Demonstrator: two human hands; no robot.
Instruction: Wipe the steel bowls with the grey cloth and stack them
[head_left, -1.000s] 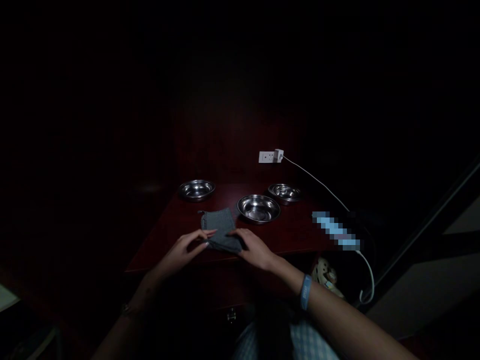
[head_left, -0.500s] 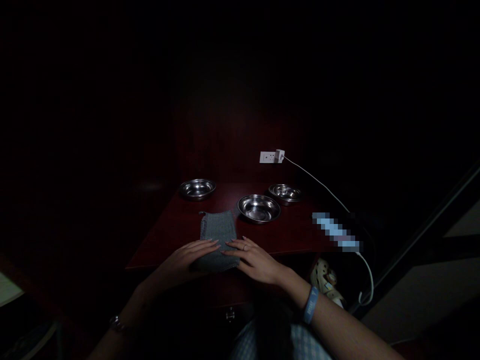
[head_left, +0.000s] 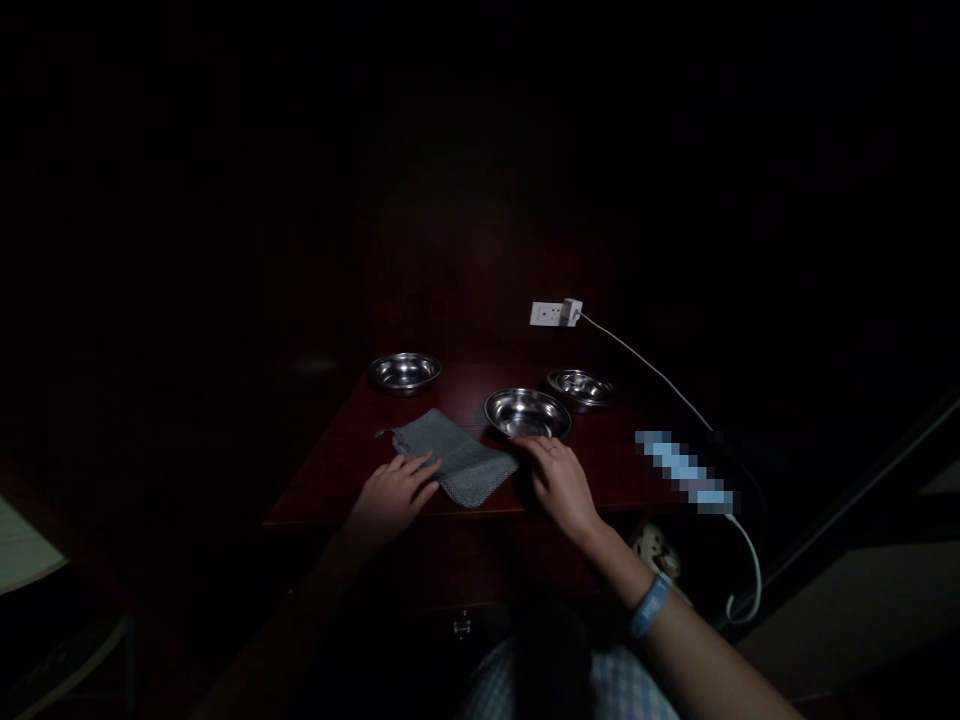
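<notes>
A grey-blue dishcloth (head_left: 442,440) with a small loop at its far left corner lies skewed on the dark red tabletop (head_left: 319,490), a fold running across it. My left hand (head_left: 394,495) rests with fingers spread along its near left edge. At the cloth's right corner, my right hand (head_left: 562,485) has fingers and thumb closed around the fabric. The fingertips of that hand are just before the near rim of a shiny metal bowl (head_left: 525,410); contact with the rim is hard to make out.
Another metal bowl (head_left: 405,372) stands at the back left, and a third (head_left: 581,388) at the back right. A charger (head_left: 572,311) sits in the wall socket, its white cable (head_left: 652,370) running right to a blurred-out device (head_left: 686,470). A shoe (head_left: 656,550) is below the table's right side.
My right hand has moved right and away from me, drawing the cloth's near part askew to the right. My left hand has shifted slightly, its fingers now more spread.
</notes>
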